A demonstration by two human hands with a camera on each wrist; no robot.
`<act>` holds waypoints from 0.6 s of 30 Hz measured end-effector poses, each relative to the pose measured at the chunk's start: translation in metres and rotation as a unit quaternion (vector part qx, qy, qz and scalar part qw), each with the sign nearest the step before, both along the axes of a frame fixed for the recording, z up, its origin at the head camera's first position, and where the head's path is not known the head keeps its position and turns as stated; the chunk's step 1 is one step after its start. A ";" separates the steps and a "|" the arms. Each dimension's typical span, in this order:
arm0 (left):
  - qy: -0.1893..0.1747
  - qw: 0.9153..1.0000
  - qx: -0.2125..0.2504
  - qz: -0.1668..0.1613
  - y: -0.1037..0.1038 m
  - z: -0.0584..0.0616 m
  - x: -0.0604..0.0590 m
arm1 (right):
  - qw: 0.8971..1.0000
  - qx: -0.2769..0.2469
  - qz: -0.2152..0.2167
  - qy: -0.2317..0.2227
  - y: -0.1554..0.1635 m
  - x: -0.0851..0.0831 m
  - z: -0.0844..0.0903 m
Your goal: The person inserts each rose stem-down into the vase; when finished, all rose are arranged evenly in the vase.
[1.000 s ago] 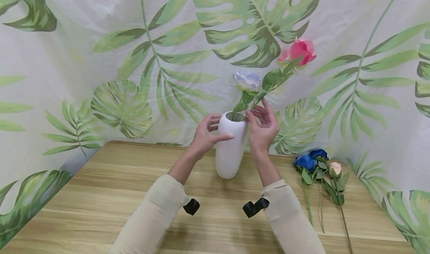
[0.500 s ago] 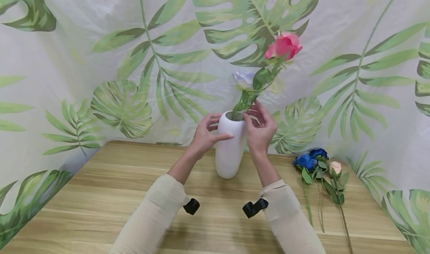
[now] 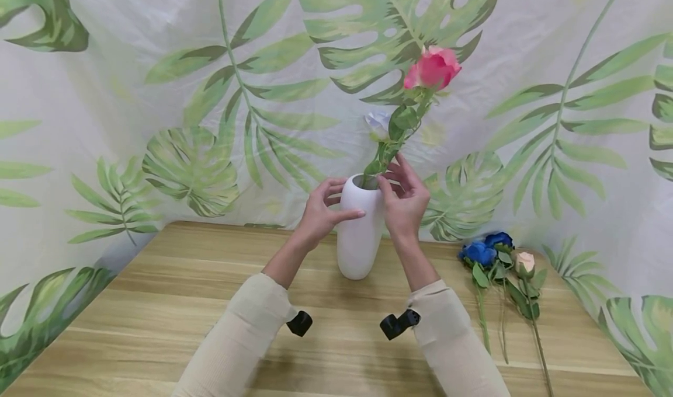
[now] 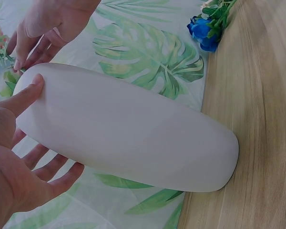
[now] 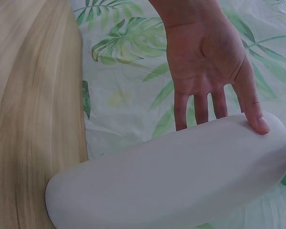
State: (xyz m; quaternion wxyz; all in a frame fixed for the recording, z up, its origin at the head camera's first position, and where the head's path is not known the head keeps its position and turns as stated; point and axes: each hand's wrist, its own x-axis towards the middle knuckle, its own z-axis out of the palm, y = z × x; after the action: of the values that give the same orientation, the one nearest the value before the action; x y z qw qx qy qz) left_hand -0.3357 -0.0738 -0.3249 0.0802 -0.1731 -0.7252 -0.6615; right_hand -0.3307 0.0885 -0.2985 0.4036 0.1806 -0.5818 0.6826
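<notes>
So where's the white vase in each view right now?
Head: vase stands upright at centre, at the back of the table, between both hands.
Left wrist: vase runs across the middle, mouth at upper left, base at lower right on the wood.
Right wrist: vase fills the lower half, base at lower left, mouth at right.
Shared landmark: the left hand's thumb pressing the vase near its mouth.

A wooden table [image 3: 158,303] carries loose blue flowers [image 3: 486,252] and a cream rosebud [image 3: 524,264] lying together at about four o'clock, while a leaf-printed cloth backdrop [image 3: 184,93] hangs behind from nine through twelve to three o'clock.
</notes>
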 end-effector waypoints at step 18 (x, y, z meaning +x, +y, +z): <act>0.000 1.000 0.000 -0.001 0.001 0.000 0.001 | 0.998 0.030 -0.041 0.038 -0.001 -0.004 -0.001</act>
State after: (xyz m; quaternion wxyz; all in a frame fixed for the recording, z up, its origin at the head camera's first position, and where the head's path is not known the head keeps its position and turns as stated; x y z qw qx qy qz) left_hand -0.3342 -0.0730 -0.3244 0.0798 -0.1737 -0.7249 -0.6618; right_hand -0.3343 0.0877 -0.2997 0.4474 0.1947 -0.5928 0.6407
